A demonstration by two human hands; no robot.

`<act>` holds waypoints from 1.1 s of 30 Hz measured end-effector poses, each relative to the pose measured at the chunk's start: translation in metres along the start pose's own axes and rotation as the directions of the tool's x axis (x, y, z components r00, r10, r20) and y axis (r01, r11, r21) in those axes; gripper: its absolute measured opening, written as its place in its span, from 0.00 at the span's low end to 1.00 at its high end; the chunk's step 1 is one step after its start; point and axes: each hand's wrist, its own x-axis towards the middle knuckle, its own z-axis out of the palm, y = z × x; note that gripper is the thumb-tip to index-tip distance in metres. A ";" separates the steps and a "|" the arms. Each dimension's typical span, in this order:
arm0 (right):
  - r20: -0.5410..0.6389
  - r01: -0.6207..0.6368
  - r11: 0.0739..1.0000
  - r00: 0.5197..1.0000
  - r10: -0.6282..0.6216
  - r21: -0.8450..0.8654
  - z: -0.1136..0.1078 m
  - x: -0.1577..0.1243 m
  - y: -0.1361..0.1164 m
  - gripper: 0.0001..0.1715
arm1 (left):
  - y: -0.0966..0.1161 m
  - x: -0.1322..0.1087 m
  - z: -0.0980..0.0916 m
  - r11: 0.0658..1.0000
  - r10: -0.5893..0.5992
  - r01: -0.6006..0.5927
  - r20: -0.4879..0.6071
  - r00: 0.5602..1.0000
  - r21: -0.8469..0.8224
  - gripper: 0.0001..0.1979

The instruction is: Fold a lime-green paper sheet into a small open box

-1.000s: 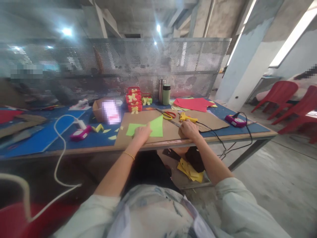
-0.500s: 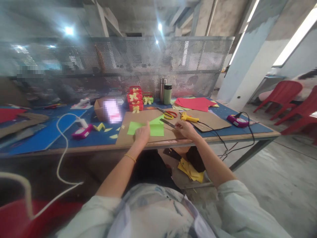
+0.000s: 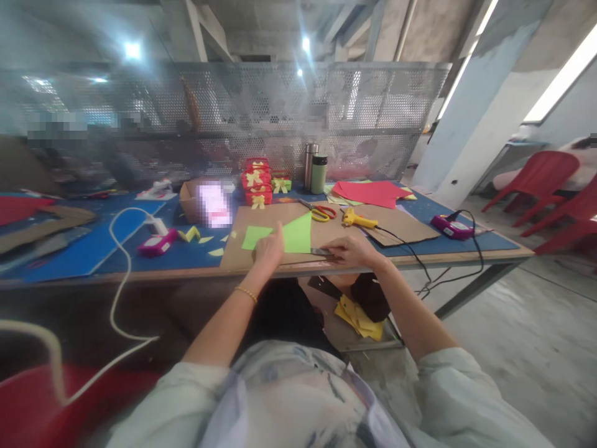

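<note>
Head view: green paper [image 3: 298,236] lies on the cardboard [image 3: 324,230] under the left hand [image 3: 270,247], whose finger closure I cannot tell; near the cardboard's front edge, the right hand [image 3: 353,250] pinches a dark strip [image 3: 319,252]. Slack left-hand pressure could let the strip nudge the paper askew.

perforated metal panel [image 3: 373,115]: upright along far side of table [image 3: 494,242].
table: blue top, grey metal leg [image 3: 478,287] at right.
ceiling [image 3: 261,25]: bare grey concrete, exposed beams.
lamps [image 3: 133,51]: 2, bright, above panel edge.
pillar [image 3: 480,106]: thick, pale blue and white, right of panel.
window [image 3: 562,81]: bright slanted strip, upper right.
floor [image 3: 508,354]: grey, marked with lighter patches.
chairs [image 3: 536,177]: at least 2, red, beyond table's right end.
</note>
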 end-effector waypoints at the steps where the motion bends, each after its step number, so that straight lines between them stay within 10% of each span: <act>1: -0.005 0.019 1.000 1.000 -0.019 -0.022 0.001 -0.001 -0.001 0.22 | -0.001 0.000 0.000 1.000 0.013 -0.013 -0.017 1.000 0.003 0.26; 33: -0.069 0.011 0.982 0.997 -0.024 -0.190 0.012 -0.032 -0.020 0.18 | 0.002 -0.006 -0.011 0.997 0.071 -0.070 0.029 0.997 -0.045 0.35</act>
